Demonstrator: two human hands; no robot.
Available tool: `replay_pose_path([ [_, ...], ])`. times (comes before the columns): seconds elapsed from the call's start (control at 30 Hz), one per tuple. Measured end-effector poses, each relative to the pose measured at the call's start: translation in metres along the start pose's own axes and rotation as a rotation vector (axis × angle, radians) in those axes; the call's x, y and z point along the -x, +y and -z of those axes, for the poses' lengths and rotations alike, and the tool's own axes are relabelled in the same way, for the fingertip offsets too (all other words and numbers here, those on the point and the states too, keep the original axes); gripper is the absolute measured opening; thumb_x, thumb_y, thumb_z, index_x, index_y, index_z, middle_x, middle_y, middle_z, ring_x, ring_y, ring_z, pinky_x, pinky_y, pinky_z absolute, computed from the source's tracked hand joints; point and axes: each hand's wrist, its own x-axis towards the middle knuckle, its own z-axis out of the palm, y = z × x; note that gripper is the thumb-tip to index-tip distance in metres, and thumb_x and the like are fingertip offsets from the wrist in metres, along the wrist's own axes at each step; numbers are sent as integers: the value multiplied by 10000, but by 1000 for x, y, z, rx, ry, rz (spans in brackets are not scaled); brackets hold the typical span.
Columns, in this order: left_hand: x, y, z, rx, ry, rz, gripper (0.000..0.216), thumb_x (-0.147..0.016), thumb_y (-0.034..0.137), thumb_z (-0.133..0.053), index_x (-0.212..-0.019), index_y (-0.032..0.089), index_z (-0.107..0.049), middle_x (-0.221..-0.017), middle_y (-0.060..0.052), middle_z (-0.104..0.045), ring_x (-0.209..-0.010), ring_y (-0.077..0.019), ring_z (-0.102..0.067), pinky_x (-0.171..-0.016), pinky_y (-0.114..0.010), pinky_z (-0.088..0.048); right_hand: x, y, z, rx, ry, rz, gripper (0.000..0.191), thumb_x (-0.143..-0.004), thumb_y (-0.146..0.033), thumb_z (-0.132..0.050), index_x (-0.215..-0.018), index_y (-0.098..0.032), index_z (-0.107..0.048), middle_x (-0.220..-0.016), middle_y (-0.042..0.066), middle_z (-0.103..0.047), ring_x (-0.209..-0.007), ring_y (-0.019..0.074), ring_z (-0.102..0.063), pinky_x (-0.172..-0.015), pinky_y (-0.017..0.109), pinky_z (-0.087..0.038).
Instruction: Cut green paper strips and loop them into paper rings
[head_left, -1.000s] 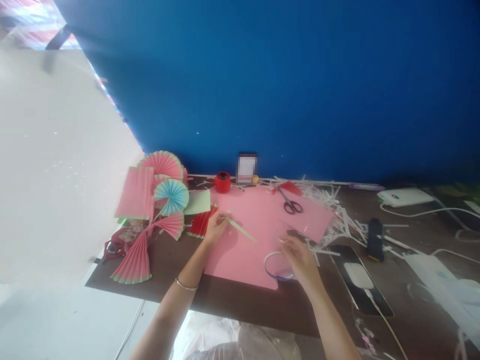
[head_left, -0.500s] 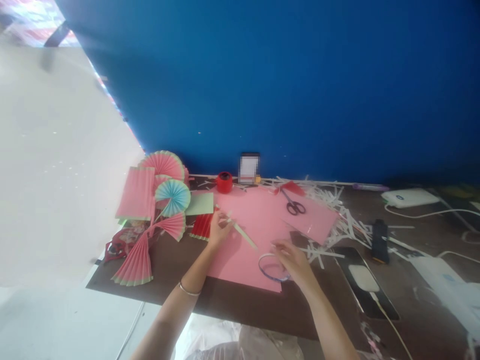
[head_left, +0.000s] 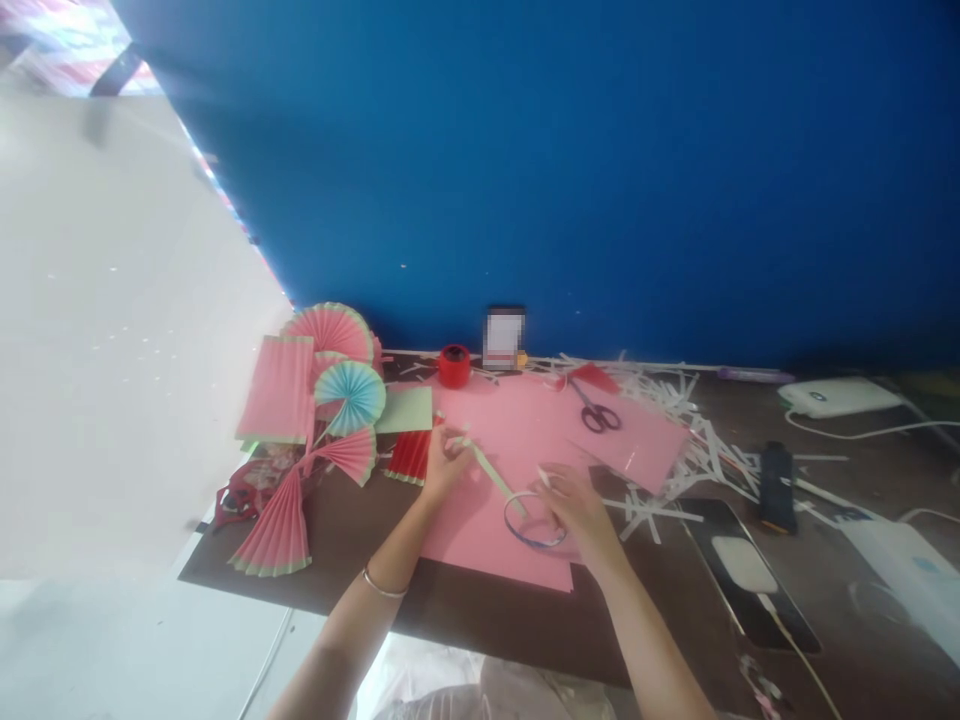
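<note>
My left hand [head_left: 444, 466] pinches one end of a narrow pale green paper strip [head_left: 493, 474], which slants down to the right over a large pink paper sheet [head_left: 491, 545]. A thin ring that looks like a narrow roll of tape [head_left: 538, 545] hangs from my right hand [head_left: 579, 503], whose fingers are closed on it. A small white bit shows at those fingertips. The ring overlaps the strip's lower end; whether they touch I cannot tell. Beside my left hand lies a red pleated paper [head_left: 409, 457], partly covered by a light green sheet [head_left: 405, 410].
Pleated pink paper fans [head_left: 274, 525] and a blue pleated fan [head_left: 352, 398] lie at the left. Scissors [head_left: 598, 415] rest on the pink paper. Behind is a red tape roll [head_left: 454, 367]. White paper scraps [head_left: 709, 455] and a phone [head_left: 739, 560] are on the right.
My right hand has moved slightly left and up with the ring, which now overlaps the strip's lower end. My left hand still pinches the strip. The view has shifted slightly.
</note>
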Motion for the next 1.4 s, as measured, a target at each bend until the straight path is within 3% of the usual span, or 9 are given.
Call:
replay_pose_path([
  [0.3, -3, -7, 4, 65, 0, 30, 351, -685, 163, -627, -954, 232, -413, -967, -42, -575, -855, -192, -642, -565, -254, -511, -2, 14, 37, 124, 233, 35, 454, -664, -496, -663, -985, -193, -559, -766, 31, -629, -430, 81, -466, -358, 204, -356],
  [0.4, -5, -8, 6, 16, 20, -17, 333, -669, 138, -632, -929, 210, -438, -946, -44, -572, -859, -175, -631, -609, -251, -513, -3, 32, 51, 219, 223, 89, 439, -658, -449, -677, -998, -204, -545, -894, 71, -616, -693, 180, -621, -474, 246, -490],
  [0.53, -8, -9, 8, -25, 34, -70, 300, -663, 150, -643, -898, 195, -463, -929, -34, -570, -869, -162, -620, -669, -262, -513, -1, 44, 55, 230, 220, 205, 643, -605, -420, -729, -1146, -217, -446, -1085, 112, -559, -964, 247, -605, -723, 360, -544],
  [0.7, -7, -7, 8, -61, 20, -25, 274, -678, 176, -642, -892, 201, -474, -922, -47, -611, -879, -180, -626, -665, -275, -512, 5, 40, 51, 174, 246, 123, 972, -616, -453, -724, -1382, -229, -169, -1017, 96, -594, -695, 185, -640, -587, 308, -544],
  [0.87, -4, -3, 6, -40, 19, -3, 250, -697, 161, -631, -892, 196, -479, -931, -67, -614, -869, -200, -639, -607, -257, -502, 9, 37, 52, -55, 300, -58, 693, -737, -585, -539, -1291, -210, -360, -710, 2, -606, -406, 112, -503, -357, 234, -405],
  [1.07, -5, -4, 6, -5, 4, 3, 257, -683, 183, -640, -881, 192, -477, -924, -57, -607, -871, -199, -640, -604, -257, -504, 17, 33, 60, -116, 335, -87, 576, -631, -412, -719, -1128, -192, -525, -679, -8, -614, -572, 155, -593, -500, 262, -482],
  [1.2, -5, -8, 8, 49, -3, 11, 303, -662, 203, -674, -899, 202, -486, -944, -52, -609, -884, -195, -633, -619, -265, -513, 24, 25, 52, -41, 399, 48, 471, -660, -396, -700, -1053, -171, -568, -615, -10, -591, -580, 174, -594, -543, 311, -505],
  [1.3, -6, -13, 12, 124, 8, 22, 320, -649, 229, -698, -886, 196, -486, -917, -46, -625, -841, -179, -632, -619, -274, -520, 33, 26, 39, 174, 543, 303, 348, -716, -371, -659, -1000, -189, -571, -628, -1, -598, -653, 194, -611, -635, 355, -517],
  [1.4, -11, -18, 16, 195, 52, 20, 354, -630, 270, -724, -887, 185, -497, -932, -49, -630, -840, -177, -630, -637, -288, -526, 42, 35, 36, 567, 290, 619, 178, -753, -332, -629, -890, -219, -611, -748, 42, -659, -789, 220, -624, -787, 411, -487],
])
